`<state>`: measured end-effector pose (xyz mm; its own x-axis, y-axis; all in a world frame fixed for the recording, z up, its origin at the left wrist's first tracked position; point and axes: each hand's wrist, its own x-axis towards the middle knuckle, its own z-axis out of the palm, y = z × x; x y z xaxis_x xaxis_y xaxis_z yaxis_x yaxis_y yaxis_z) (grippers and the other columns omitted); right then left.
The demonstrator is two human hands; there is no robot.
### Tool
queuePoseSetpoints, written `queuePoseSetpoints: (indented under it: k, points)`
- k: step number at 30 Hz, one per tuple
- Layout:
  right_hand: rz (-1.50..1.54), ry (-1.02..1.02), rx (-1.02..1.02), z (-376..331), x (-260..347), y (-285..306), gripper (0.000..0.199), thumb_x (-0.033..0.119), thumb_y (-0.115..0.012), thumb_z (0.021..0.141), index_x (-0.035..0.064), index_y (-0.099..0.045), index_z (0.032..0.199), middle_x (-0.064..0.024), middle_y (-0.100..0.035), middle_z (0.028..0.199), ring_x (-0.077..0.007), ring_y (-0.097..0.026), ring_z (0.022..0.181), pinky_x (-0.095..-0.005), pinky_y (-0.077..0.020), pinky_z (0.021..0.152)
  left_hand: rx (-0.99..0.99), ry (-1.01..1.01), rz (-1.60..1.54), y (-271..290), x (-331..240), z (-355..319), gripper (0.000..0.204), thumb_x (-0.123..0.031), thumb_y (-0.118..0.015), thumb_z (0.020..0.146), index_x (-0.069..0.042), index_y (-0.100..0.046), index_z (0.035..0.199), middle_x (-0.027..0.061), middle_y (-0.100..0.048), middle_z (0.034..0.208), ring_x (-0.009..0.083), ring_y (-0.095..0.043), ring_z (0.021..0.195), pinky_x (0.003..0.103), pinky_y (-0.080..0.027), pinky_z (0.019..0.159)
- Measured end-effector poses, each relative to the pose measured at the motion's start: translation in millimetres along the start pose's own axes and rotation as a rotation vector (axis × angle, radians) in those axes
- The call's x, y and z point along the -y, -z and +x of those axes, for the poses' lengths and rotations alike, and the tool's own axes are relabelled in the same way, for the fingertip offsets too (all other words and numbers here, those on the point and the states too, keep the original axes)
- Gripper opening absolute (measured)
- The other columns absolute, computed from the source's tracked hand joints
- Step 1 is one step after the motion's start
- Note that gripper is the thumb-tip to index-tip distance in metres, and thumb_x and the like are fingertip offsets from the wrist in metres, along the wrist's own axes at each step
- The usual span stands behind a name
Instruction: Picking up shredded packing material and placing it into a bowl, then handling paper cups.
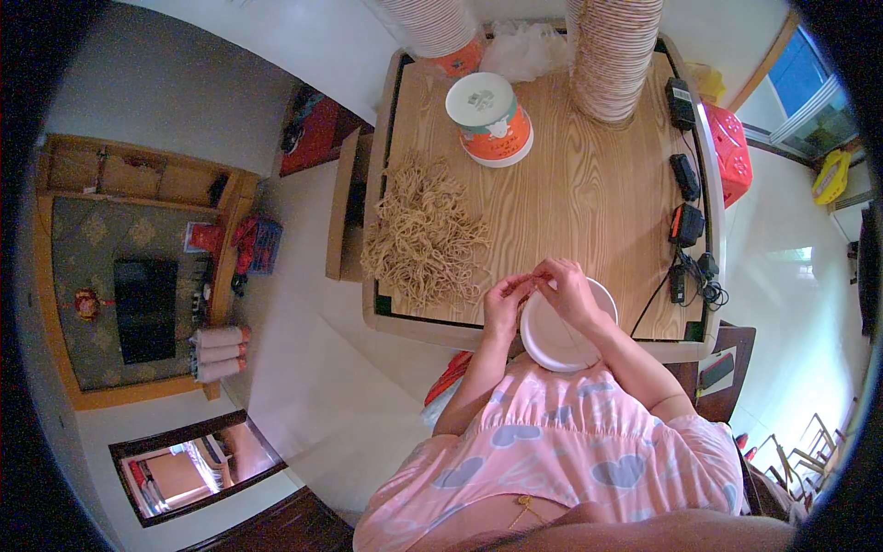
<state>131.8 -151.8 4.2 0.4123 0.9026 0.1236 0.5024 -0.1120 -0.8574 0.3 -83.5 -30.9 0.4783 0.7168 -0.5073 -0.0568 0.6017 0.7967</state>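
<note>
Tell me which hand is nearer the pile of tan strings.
Left. The left hand is just right of the pile of tan strings; the right hand is farther right, over the white bowl.

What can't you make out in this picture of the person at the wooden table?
- What the left hand and right hand pinch between them: too small to tell in the head view, perhaps a thin strand.
- Inside of the white bowl: partly hidden by the right hand and forearm.
- Tops of the two cup stacks: cut off by the upper edge.
- The pile of tan strands: too fine to tell the material.
</note>
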Motion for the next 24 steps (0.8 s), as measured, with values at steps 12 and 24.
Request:
queuePoseSetpoints:
  k: [12,24]
  points:
    - [0.17,-0.069,0.058,5,2,9,0.005,0.006,-0.061,0.074,0.0023,-0.06,0.077,-0.0153,-0.061,0.075,-0.0331,-0.058,0.076,-0.0393,-0.0469,0.068,-0.027,0.071,-0.088,-1,5,1,0.011,-0.007,-0.062,0.083,-0.003,-0.061,0.093,0.0028,-0.062,0.083,0.0101,-0.058,0.071,0.022,-0.048,0.063]
    - [0.074,-0.19,0.209,16,-7,8,0.009,0.007,-0.06,0.076,0.0005,-0.06,0.082,-0.0138,-0.063,0.073,-0.0225,-0.063,0.069,-0.0327,-0.0486,0.062,-0.025,0.04,-0.13,4,12,10,0.009,-0.006,-0.061,0.08,-0.005,-0.059,0.089,0.0018,-0.06,0.079,0.0096,-0.056,0.067,0.021,-0.045,0.061]
